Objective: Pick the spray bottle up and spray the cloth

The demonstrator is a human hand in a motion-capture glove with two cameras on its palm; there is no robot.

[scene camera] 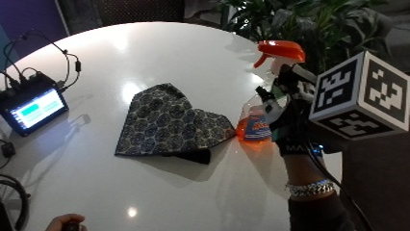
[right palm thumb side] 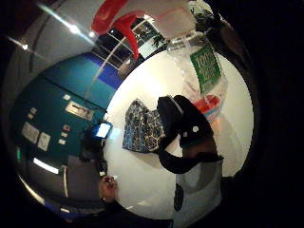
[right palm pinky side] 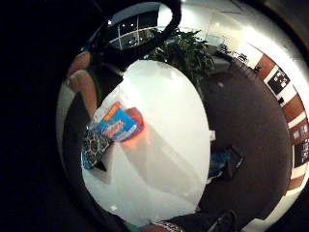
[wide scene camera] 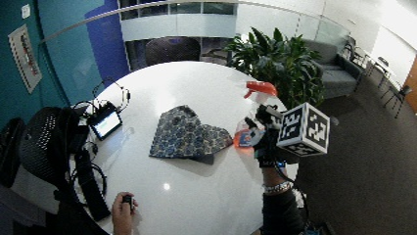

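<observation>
From the outside view, the black-gloved right hand [scene camera: 291, 122] is wrapped around a clear plastic spray bottle with an orange trigger head and orange liquid at its base [scene camera: 269, 91]; the fingers [scene camera: 282, 113] curl about the bottle's neck and body (the fingertips themselves are hard to make out). The bottle stands upright at the edge of the round white glossy table [scene camera: 160, 57], its nozzle pointing away from the fingers toward the folded dark-blue patterned cloth [scene camera: 168, 122], which lies flat on the table just beside the bottle's base. A small black device with a lit screen [scene camera: 31, 108] sits well beyond the cloth, on the side away from the fingers.

In the wide outside view, the same hand [wide scene camera: 267, 139] holds the bottle [wide scene camera: 255, 112] near the table rim, the cloth [wide scene camera: 186, 134] close in front of it and a leafy green plant [wide scene camera: 280, 58] behind.

The thumb-side palm view shows gloved fingers [right palm thumb side: 185, 128] curved across the bottle [right palm thumb side: 199, 71], with the cloth [right palm thumb side: 142, 126] beyond them.

The little-finger-side palm view shows the bottle's blue label [right palm pinky side: 118, 124] close by and the cloth [right palm pinky side: 94, 147] next to it.
</observation>
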